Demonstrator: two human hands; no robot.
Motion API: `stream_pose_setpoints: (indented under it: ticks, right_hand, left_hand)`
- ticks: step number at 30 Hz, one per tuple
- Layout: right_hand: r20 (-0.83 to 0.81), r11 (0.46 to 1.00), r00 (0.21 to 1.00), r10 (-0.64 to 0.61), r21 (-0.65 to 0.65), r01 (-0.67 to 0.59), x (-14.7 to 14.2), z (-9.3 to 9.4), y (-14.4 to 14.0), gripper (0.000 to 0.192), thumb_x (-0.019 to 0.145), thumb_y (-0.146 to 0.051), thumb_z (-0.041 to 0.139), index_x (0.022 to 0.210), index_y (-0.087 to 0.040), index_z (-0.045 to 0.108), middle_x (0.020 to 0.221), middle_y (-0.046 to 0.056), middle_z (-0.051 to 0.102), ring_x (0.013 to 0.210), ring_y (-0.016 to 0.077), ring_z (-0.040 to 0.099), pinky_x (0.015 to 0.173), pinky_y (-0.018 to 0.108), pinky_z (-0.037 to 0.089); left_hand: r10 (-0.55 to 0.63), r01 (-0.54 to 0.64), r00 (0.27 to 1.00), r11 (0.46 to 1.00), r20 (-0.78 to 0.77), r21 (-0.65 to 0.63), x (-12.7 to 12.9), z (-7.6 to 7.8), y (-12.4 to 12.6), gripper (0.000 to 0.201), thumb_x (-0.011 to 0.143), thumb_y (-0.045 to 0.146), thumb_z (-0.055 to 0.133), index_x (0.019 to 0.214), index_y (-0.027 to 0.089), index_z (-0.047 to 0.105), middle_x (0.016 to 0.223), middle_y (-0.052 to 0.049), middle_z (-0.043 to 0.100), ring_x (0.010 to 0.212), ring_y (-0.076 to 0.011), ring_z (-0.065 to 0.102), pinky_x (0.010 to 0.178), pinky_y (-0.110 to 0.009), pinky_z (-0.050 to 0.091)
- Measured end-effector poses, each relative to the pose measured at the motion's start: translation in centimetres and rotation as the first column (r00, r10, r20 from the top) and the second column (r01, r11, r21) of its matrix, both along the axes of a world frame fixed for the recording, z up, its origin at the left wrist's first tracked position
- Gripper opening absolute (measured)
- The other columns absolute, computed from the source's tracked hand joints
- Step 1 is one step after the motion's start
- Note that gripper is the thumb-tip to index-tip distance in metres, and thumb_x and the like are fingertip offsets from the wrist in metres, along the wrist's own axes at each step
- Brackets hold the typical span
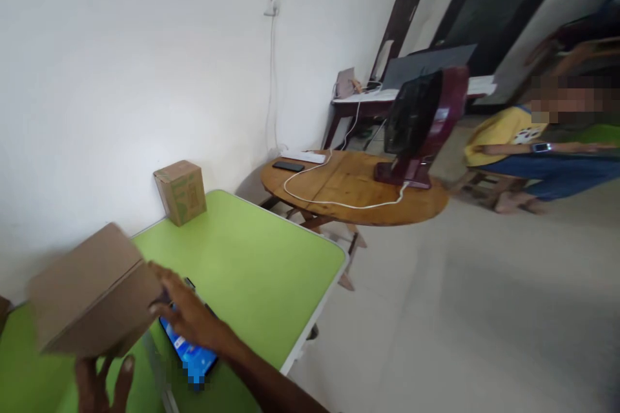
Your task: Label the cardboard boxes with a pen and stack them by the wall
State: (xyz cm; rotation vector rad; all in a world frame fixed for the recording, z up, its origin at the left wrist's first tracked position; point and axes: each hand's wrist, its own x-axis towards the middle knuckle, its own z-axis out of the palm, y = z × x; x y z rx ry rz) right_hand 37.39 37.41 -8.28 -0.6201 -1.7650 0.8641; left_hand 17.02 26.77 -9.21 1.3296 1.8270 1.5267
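A plain brown cardboard box [97, 290] is tilted above the left part of the green table [242, 258], held between my two hands. My right hand [186, 310] grips its right side, fingers along the upper edge and thumb lower down. From below, my left hand [104, 384] supports the near lower edge, thumb apart; some of its fingertips are hidden by the box. Under my right wrist a phone [194, 352] with a lit blue screen lies on the table, partly covered by the forearm.
A smaller printed carton [181, 193] stands at the table's back edge by the wall. Beyond it, a round wooden table [339, 190] bears a dark red fan [426, 129], a white cable and a black phone [289, 166]. A person in a yellow shirt [504, 132] sits low at the right.
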Motion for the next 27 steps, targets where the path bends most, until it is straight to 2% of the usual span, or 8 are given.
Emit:
stream_pose_setpoints:
  ticks: [1,4,8,12,15,22,25,27]
  right_hand:
    - [-0.063,0.995,0.994,-0.094,-0.036,0.092,2.3,0.0,1.7,0.079,0.102,-0.044,0.075,0.173,-0.023,0.048,0.177,0.016,0.053,0.166,0.0338,0.047,0.140,0.055,0.032]
    - [-0.118,0.969,0.966,-0.231,-0.116,0.218,9.2,-1.1,6.4,0.073,0.102,-0.041,0.068,0.171,-0.024,0.050,0.174,0.016,0.055,0.158,0.0339,0.052,0.134,0.058,0.041]
    - [-0.147,0.928,0.929,-0.339,-0.214,0.305,15.8,-2.9,11.5,0.077,0.096,-0.043,0.066,0.169,-0.025,0.050,0.166,0.014,0.061,0.151,0.0346,0.055,0.126,0.058,0.047]
    - [-0.148,0.903,0.912,-0.381,-0.269,0.334,17.9,-3.7,15.9,0.082,0.084,-0.044,0.067,0.162,-0.022,0.055,0.158,0.016,0.066,0.139,0.0360,0.061,0.120,0.058,0.050]
    - [-0.136,0.893,0.909,-0.393,-0.292,0.343,18.0,-3.7,19.0,0.079,0.079,-0.042,0.067,0.155,-0.022,0.061,0.147,0.014,0.073,0.131,0.0341,0.065,0.116,0.053,0.053]
    - [-0.053,0.817,0.887,-0.460,-0.417,0.399,17.3,-4.1,21.1,0.070,0.070,-0.050,0.069,0.133,-0.020,0.069,0.130,0.017,0.079,0.116,0.0334,0.069,0.107,0.052,0.055]
    - [0.002,0.735,0.847,-0.531,-0.496,0.462,17.5,-4.6,18.9,0.086,0.066,-0.060,0.074,0.140,-0.018,0.063,0.143,0.025,0.070,0.126,0.0395,0.069,0.109,0.059,0.054]
    - [0.054,0.669,0.810,-0.584,-0.533,0.518,17.6,-4.7,16.5,0.098,0.066,-0.068,0.079,0.149,-0.021,0.058,0.152,0.029,0.065,0.132,0.0456,0.067,0.110,0.068,0.051]
  left_hand:
    - [-0.112,0.113,0.993,0.993,0.050,-0.021,1.9,0.6,2.0,0.101,0.088,0.080,0.075,0.168,0.031,0.039,0.162,-0.020,0.057,0.139,-0.0470,0.067,0.118,-0.073,0.054]
    - [-0.344,0.345,0.936,0.938,0.075,-0.006,8.1,1.4,9.0,0.107,0.091,0.078,0.073,0.176,0.033,0.028,0.175,-0.021,0.045,0.145,-0.0421,0.065,0.116,-0.063,0.059]
    - [-0.532,0.531,0.845,0.847,0.049,0.032,14.8,0.0,17.7,0.106,0.092,0.069,0.078,0.177,0.026,0.031,0.184,-0.021,0.031,0.167,-0.0419,0.041,0.130,-0.060,0.046]
    - [-0.549,0.549,0.835,0.836,0.027,0.024,17.7,-1.9,23.5,0.082,0.100,0.051,0.078,0.171,0.027,0.045,0.183,-0.018,0.035,0.162,-0.0448,0.043,0.129,-0.073,0.041]
    - [-0.537,0.537,0.844,0.844,0.017,0.005,18.0,-2.3,26.3,0.070,0.101,0.047,0.078,0.164,0.027,0.054,0.179,-0.016,0.042,0.160,-0.0428,0.046,0.129,-0.073,0.041]
    - [-0.531,0.536,0.844,0.839,0.070,-0.097,19.1,-1.0,28.0,0.071,0.101,0.047,0.078,0.165,0.027,0.054,0.182,-0.016,0.038,0.163,-0.0437,0.041,0.131,-0.074,0.036]
    - [-0.524,0.535,0.845,0.834,0.109,-0.137,18.9,0.2,25.0,0.089,0.099,0.053,0.079,0.175,0.028,0.040,0.189,-0.017,0.025,0.170,-0.0478,0.028,0.135,-0.078,0.025]
    - [-0.516,0.527,0.849,0.841,0.111,-0.125,17.7,1.2,20.5,0.122,0.090,0.061,0.085,0.182,0.017,0.019,0.190,-0.027,0.014,0.175,-0.0481,0.018,0.141,-0.065,0.022]
